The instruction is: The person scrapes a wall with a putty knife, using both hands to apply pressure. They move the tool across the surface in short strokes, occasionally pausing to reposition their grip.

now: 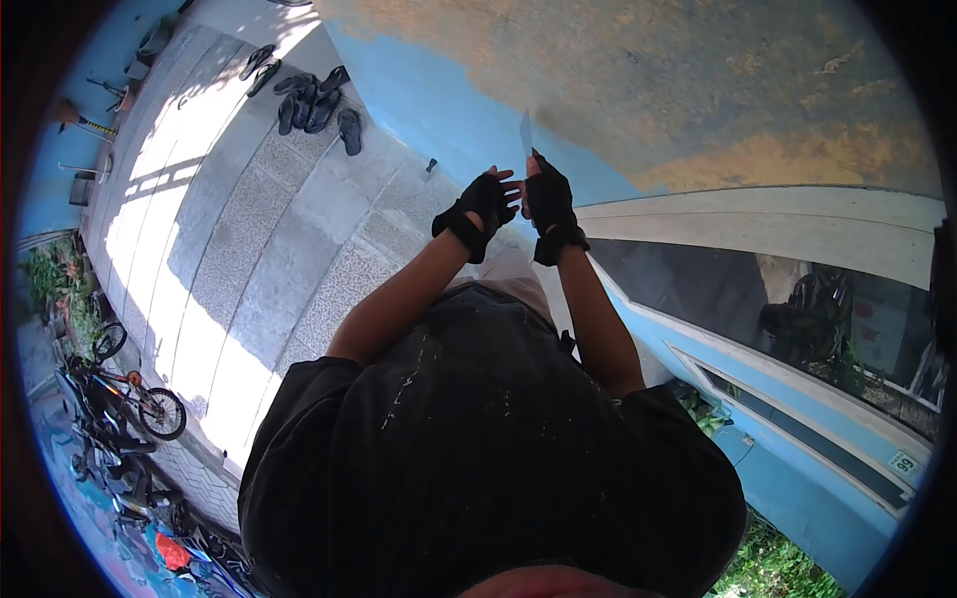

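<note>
My right hand (551, 202), in a black fingerless glove, is closed around a scraper (526, 134). Its thin, flat, greyish blade points up toward the wall, and its handle is hidden in my grip. Close beside it is my left hand (487, 203), gloved the same way, with fingers stretched toward the right hand. Whether the fingertips touch the right hand, I cannot tell. In front of both hands rises a light blue wall (419, 95) with a large, rough brown-grey patch (648, 80).
Several dark sandals (311, 103) lie on the paved floor (299, 214) near the wall's foot. A small dark object (431, 166) is on the floor. To the right runs a framed window (718, 289). Bicycles (135, 394) stand at far left.
</note>
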### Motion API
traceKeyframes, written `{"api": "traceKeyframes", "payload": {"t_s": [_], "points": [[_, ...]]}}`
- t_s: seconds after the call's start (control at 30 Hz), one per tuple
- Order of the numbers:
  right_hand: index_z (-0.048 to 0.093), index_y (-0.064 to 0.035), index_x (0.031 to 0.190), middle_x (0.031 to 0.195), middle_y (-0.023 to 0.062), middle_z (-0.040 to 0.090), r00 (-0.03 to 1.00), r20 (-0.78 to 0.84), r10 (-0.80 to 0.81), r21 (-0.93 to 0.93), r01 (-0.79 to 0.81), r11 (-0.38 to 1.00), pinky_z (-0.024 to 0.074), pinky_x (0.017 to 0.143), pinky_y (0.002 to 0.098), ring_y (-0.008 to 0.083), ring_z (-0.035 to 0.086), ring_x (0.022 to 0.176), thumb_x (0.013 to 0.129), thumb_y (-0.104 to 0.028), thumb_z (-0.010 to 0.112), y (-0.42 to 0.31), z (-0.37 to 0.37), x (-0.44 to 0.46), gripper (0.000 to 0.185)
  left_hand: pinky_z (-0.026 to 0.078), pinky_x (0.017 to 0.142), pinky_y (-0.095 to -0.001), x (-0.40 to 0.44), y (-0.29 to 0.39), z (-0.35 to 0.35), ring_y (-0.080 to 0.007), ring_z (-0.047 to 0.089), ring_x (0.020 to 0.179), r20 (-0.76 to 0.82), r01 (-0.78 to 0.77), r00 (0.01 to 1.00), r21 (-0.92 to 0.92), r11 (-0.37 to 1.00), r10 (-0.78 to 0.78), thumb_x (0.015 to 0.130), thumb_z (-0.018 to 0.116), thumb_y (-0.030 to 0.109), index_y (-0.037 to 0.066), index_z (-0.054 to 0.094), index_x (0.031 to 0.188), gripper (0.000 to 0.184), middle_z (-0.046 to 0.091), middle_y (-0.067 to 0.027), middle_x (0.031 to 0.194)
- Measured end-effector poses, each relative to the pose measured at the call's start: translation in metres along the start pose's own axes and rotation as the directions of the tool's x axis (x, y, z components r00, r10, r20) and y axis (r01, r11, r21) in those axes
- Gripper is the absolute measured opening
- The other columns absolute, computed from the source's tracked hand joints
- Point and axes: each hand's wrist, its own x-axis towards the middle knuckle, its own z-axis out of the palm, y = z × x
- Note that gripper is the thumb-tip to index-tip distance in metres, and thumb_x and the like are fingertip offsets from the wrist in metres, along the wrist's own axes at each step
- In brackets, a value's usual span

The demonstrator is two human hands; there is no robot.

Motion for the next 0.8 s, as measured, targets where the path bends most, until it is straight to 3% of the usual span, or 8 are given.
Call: {"api": "traceKeyframes", "payload": {"t_s": [0.07,0.1,0.23,0.3,0.33,0.4,0.73,0.8], "points": [[0.06,-0.007,0.112,0.055,-0.001,0.046,0.998,-0.057,0.011,0.047,-0.008,0.999,0.0338,0.038,0.0255,0.0091,0.042,0.04,0.099,-0.04,0.047,-0.017,-0.023,-0.03,0.038,0.045,0.087,-0.0398,-0.01,-0.004,0.017,-0.0222,0.056,0.104,0.086,-0.021,0.996,0.135,0.991,0.009,0.099,0.034,0.05,0.014,0.052,0.123,0.047,0.06,-0.0069,0.119],[0.051,-0.0078,0.096,0.056,-0.0014,0.042,0.999,-0.03,-0.037,0.085,0.04,0.996,0.0329,0.036,0.0254,0.0095,0.039,0.039,0.098,-0.046,0.046,-0.016,-0.039,-0.036,0.039,0.043,0.09,-0.0411,-0.007,-0.009,0.029,-0.0225,0.054,0.106,0.137,0.027,0.989,0.189,0.982,-0.053,0.097,0.034,0.056,0.014,0.05,0.126,0.054,0.059,-0.0078,0.121],[0.05,-0.0074,0.093,0.056,-0.0015,0.042,0.999,0.021,-0.041,0.199,0.036,0.979,0.0317,0.037,0.0253,0.0096,0.037,0.038,0.099,-0.046,0.044,-0.021,-0.087,-0.053,0.04,0.045,0.09,-0.0408,0.015,-0.03,0.086,-0.0249,0.055,0.11,0.427,0.106,0.896,0.057,0.993,-0.12,0.092,0.032,0.068,0.008,0.047,0.131,0.073,0.059,-0.0115,0.119],[0.05,-0.0091,0.088,0.055,-0.0016,0.042,0.997,0.079,0.0,0.204,-0.016,0.979,0.0316,0.037,0.0253,0.0099,0.038,0.038,0.098,-0.048,0.044,-0.022,-0.099,-0.05,0.04,0.053,0.078,-0.0385,0.02,-0.037,0.11,-0.0268,0.063,0.093,0.785,0.028,0.616,0.069,0.997,-0.071,0.09,0.031,0.071,-0.001,0.049,0.125,0.082,0.065,-0.0161,0.103],[0.05,-0.0091,0.088,0.055,-0.0016,0.042,0.996,0.095,0.0,0.195,-0.018,0.981,0.0316,0.037,0.0253,0.0099,0.038,0.038,0.098,-0.048,0.044,-0.023,-0.102,-0.045,0.04,0.053,0.078,-0.0385,0.022,-0.043,0.121,-0.0268,0.063,0.093,0.782,0.016,0.62,0.056,0.998,-0.054,0.09,0.031,0.071,-0.001,0.049,0.125,0.082,0.065,-0.0161,0.103],[0.049,-0.011,0.084,0.055,-0.0017,0.043,0.993,0.061,0.098,0.128,-0.105,0.986,0.0321,0.036,0.0258,0.0104,0.039,0.037,0.098,-0.049,0.045,-0.024,-0.101,-0.04,0.041,0.056,0.062,-0.0369,0.024,-0.056,0.135,-0.0283,0.066,0.07,0.485,0.131,0.872,-0.09,0.987,-0.071,0.089,0.031,0.072,-0.006,0.054,0.115,0.085,0.066,-0.0174,0.083],[0.058,-0.0092,0.088,0.057,-0.0022,0.047,1.0,-0.023,0.01,-0.169,-0.014,0.986,0.0347,0.038,0.0256,0.0092,0.043,0.04,0.098,-0.044,0.046,-0.026,-0.086,-0.033,0.038,0.053,0.068,-0.0374,0.027,-0.05,0.127,-0.0252,0.062,0.071,0.311,-0.034,0.948,-0.131,0.991,0.074,0.092,0.04,0.065,0.006,0.056,0.088,0.061,0.063,-0.0145,0.081],[0.061,-0.0084,0.099,0.058,-0.0019,0.05,0.979,-0.116,-0.167,-0.314,0.123,0.941,0.0364,0.041,0.0252,0.009,0.046,0.044,0.098,-0.044,0.045,-0.017,-0.08,-0.026,0.039,0.052,0.068,-0.0375,0.033,-0.052,0.125,-0.0253,0.062,0.071,0.333,-0.03,0.94,-0.141,0.99,0.076,0.093,0.04,0.063,0.007,0.054,0.085,0.059,0.063,-0.0142,0.081]]}}
